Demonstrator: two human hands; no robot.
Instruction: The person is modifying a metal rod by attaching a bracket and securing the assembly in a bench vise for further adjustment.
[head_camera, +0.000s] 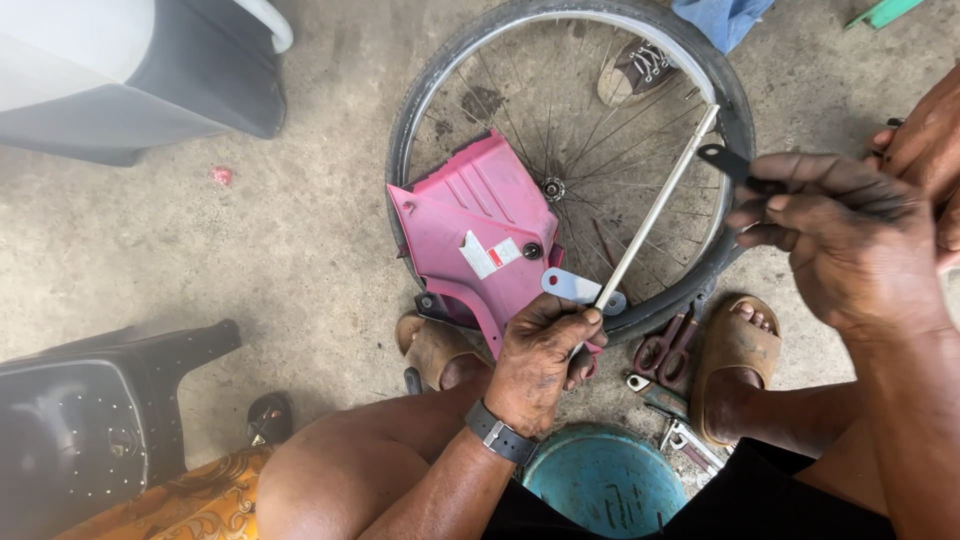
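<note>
— We sat low over a stained concrete floor (300, 250), with the bicycle wheel (420, 110) lying flat on it in front of our knees and a pink plastic cover (480, 225) resting across its near rim. A scooter body stood off to the upper left.

— And our hands?

— Our left hand (540, 360) was clenched around the lower end of a thin metal rod (655, 215), close to the small flat bracket (575, 287) fixed there. The rod ran up and to the right across the spokes. Our right hand (850, 235) pinched the dark flat tab (730, 162) at the rod's upper end between thumb and fingers.

— So how far had we got?

— Not far, as we judged it. The rod was off the floor and held at both ends, apart from the wheel and above it, so it had been picked up and was being worked on or checked. Nothing showed it joined to anything. The tyre was on the rim.

— Tools?

— Red-handled pliers (668, 350) and a spanner (685, 440) lay untouched between our sandalled feet, beside a blue-green round tub (605, 480). Another person's shoe (635, 70) stood beyond the wheel.
</note>
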